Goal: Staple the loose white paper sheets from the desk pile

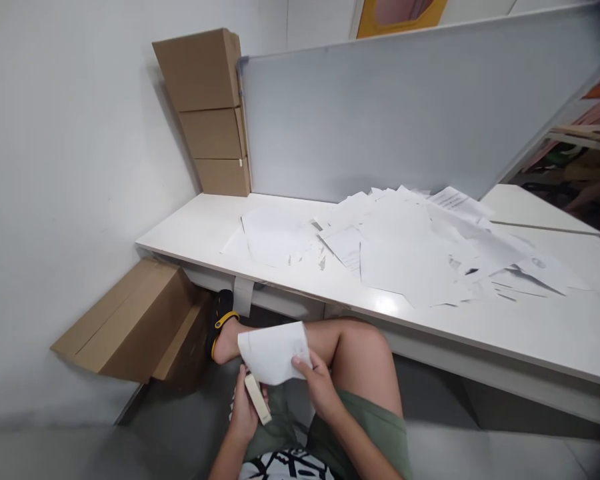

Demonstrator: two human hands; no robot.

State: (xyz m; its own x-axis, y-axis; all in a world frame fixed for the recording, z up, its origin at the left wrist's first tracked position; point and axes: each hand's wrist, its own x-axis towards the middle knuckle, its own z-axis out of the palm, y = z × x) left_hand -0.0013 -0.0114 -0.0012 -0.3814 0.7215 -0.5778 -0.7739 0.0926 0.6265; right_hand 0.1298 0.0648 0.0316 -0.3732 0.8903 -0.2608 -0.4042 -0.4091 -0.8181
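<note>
Low in the head view, over my lap, my left hand is closed around a small cream-coloured stapler-like tool. My right hand pinches a bent white sheet of paper by its right edge, thumb on top. The sheet curves toward the tool's tip. My bare knee rises just behind the paper, under the desk's front edge.
A white desk carries a scattered pile of loose papers. A grey partition backs it. Three stacked cardboard boxes stand at the far left corner. A tilted cardboard box lies on the floor by my foot.
</note>
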